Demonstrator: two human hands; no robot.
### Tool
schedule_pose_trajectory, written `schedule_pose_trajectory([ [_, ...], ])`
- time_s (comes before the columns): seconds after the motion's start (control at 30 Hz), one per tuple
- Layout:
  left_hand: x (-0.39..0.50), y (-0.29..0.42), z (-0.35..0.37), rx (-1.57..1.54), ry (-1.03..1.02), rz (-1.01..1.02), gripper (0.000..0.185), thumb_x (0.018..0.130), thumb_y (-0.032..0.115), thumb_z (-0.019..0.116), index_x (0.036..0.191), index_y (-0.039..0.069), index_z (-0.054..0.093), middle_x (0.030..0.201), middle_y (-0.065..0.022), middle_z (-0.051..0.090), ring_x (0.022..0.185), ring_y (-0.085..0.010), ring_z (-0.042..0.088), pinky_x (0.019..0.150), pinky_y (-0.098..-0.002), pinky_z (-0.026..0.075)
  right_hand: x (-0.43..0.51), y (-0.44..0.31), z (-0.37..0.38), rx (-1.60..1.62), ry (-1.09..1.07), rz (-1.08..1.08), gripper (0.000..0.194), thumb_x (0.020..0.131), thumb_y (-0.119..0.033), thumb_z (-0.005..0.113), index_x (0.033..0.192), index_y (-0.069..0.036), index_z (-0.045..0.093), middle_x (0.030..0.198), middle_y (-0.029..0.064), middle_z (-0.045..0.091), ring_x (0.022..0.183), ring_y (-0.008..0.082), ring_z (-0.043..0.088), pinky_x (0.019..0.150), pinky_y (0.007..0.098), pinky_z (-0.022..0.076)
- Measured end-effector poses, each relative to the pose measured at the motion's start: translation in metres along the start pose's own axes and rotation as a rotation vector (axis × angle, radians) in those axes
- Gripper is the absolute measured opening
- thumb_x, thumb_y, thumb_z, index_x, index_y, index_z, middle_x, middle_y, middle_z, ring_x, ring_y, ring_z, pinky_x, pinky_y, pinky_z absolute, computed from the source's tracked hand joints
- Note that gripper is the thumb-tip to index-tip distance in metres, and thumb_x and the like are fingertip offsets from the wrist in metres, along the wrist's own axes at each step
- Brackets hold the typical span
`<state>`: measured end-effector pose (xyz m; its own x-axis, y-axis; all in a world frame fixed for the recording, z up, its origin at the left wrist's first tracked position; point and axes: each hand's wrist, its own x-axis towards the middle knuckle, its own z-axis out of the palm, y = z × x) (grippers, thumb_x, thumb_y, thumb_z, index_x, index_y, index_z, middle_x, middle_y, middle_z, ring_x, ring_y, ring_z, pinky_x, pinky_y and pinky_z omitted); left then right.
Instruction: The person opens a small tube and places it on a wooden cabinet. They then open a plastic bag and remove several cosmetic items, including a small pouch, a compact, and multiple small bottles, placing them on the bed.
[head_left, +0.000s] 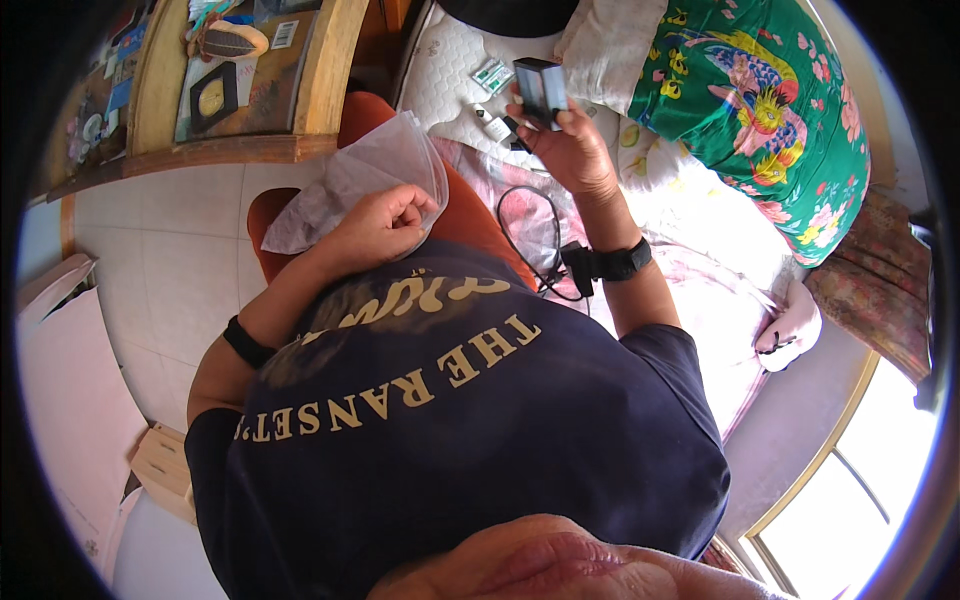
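My left hand has its fingers curled at the edge of a translucent zip bag, which lies over my orange-brown trouser legs. Held up over the bed, my right hand grips a small dark box-shaped object with a glossy grey-blue face; it is blurred. Just left of that hand, a small white bottle or tube with a black end lies on the quilted mattress. Beyond it is a small green-and-white packet. A black cable loops below, near the black strap on my right wrist.
A wooden-edged table at upper left holds a framed round gold item, a brown shoe-shaped item and papers. A green floral quilt lies on the bed. A light wooden box stands at lower left.
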<state>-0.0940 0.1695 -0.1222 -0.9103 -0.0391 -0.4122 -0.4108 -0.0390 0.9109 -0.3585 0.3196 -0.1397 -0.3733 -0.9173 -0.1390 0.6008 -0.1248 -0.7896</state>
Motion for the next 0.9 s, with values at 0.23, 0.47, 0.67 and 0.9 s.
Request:
schedule_pose_trajectory([
  [0.23,0.0,-0.005,0.002,-0.05,0.017,0.009,0.029,0.085,0.003,0.059,0.113,-0.002,0.055,0.079,0.0015,0.055,0.07,-0.0038,0.051,0.062,-0.0198,0.042,0.001,0.0,0.031,0.661,-0.266,0.222,0.066,0.085,-0.048,0.061,0.135,-0.007,0.05,0.129,0.032,0.05,0.104,0.036,0.061,0.092,0.0381,0.0495],
  [0.47,-0.001,-0.008,0.001,-0.013,0.007,0.01,0.029,0.087,0.0,0.058,0.115,-0.001,0.054,0.083,0.0011,0.055,0.075,-0.0042,0.051,0.067,-0.0199,0.043,0.002,0.001,0.039,0.733,-0.272,0.245,0.051,0.09,-0.053,0.056,0.118,-0.012,0.065,0.13,0.0352,0.048,0.102,0.0358,0.061,0.087,0.0372,0.0516],
  [0.67,-0.003,-0.003,0.001,-0.036,0.003,-0.003,0.028,0.087,0.001,0.058,0.115,-0.001,0.054,0.083,0.0008,0.055,0.074,-0.0043,0.051,0.067,-0.0199,0.043,0.003,0.003,0.043,0.702,-0.231,0.234,0.049,0.09,-0.055,0.056,0.107,-0.011,0.067,0.129,0.0359,0.048,0.1,0.0362,0.061,0.084,0.0355,0.0532],
  [0.9,-0.003,-0.002,0.0,-0.004,0.0,-0.003,0.028,0.087,0.003,0.058,0.114,-0.001,0.054,0.083,0.0001,0.056,0.073,-0.0054,0.051,0.066,-0.0205,0.043,0.009,-0.002,0.052,0.689,-0.235,0.276,0.046,0.088,-0.053,0.06,0.101,-0.009,0.066,0.128,0.035,0.05,0.1,0.0366,0.062,0.082,0.0355,0.0536],
])
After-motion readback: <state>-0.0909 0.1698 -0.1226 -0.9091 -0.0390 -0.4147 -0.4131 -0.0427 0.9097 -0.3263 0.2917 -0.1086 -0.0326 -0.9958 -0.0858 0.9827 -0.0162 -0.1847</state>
